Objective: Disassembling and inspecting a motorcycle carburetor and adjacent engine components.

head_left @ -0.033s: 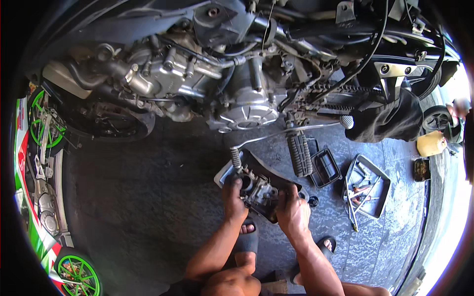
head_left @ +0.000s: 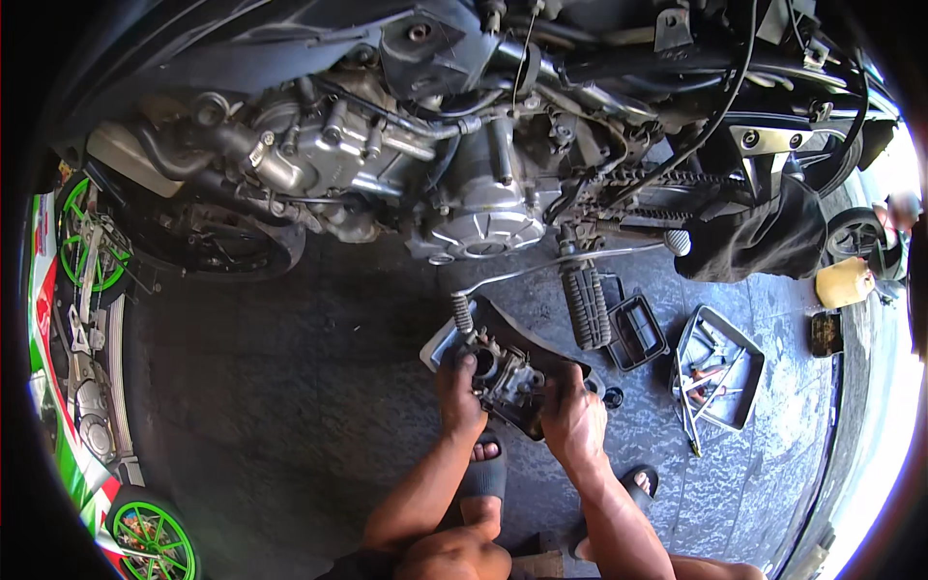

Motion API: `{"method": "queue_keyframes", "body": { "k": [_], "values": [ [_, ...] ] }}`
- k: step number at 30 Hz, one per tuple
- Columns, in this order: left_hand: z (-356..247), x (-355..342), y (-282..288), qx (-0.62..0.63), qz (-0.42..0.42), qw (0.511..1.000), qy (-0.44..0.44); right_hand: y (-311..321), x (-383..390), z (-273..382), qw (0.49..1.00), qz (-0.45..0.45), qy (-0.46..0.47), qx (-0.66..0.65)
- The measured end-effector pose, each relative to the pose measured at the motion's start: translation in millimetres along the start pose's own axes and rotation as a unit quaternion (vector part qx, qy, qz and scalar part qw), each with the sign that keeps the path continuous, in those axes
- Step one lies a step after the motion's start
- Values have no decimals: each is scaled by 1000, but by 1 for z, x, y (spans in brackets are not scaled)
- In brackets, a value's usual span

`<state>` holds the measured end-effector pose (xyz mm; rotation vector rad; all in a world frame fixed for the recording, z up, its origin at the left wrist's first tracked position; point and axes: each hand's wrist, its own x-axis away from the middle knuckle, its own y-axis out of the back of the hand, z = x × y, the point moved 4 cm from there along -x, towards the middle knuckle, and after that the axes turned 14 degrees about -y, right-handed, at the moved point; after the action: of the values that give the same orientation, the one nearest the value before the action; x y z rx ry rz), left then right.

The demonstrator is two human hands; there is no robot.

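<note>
My left hand (head_left: 458, 385) grips the left side of a metal carburetor (head_left: 520, 380), its thumb beside the round open bore. My right hand (head_left: 574, 411) is closed at the carburetor's right end, thumb on top; its fingers hide what lies under them. The carburetor is held over a dark curved panel (head_left: 532, 336) with a pale left end, lying on the floor below the gear lever's rubber peg (head_left: 462, 311).
A motorcycle engine (head_left: 483, 208) spans the top, with a footrest (head_left: 586, 300) jutting out. To the right lie a black tray (head_left: 638, 332) and a grey tray (head_left: 754, 377) of tools. A yellowish container (head_left: 844, 282) stands far right; a green-wheeled motorcycle (head_left: 92, 425) stands left.
</note>
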<state>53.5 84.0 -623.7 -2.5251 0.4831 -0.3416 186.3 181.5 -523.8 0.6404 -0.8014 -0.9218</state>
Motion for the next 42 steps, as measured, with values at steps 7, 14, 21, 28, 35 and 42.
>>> {"method": "queue_keyframes", "body": {
  "k": [7,14,21,28,35,42],
  "values": [
    [8,7,4,26,-25,999,10,-4,1,-12,983,-60,115,-130],
    [18,5,13,-51,-14,998,-34,-11,-4,-24,994,-43,45,-86],
    [13,5,15,-87,-4,995,-38,-10,-5,-27,998,38,-42,-3],
    [9,8,21,-78,-12,996,-39,-18,1,-34,998,36,-51,-12],
    [8,9,18,-132,-12,991,-25,-14,3,-35,994,68,-25,-87],
    [-1,2,14,-164,32,984,-61,-30,2,-47,994,54,-39,-89]
  ]
}}
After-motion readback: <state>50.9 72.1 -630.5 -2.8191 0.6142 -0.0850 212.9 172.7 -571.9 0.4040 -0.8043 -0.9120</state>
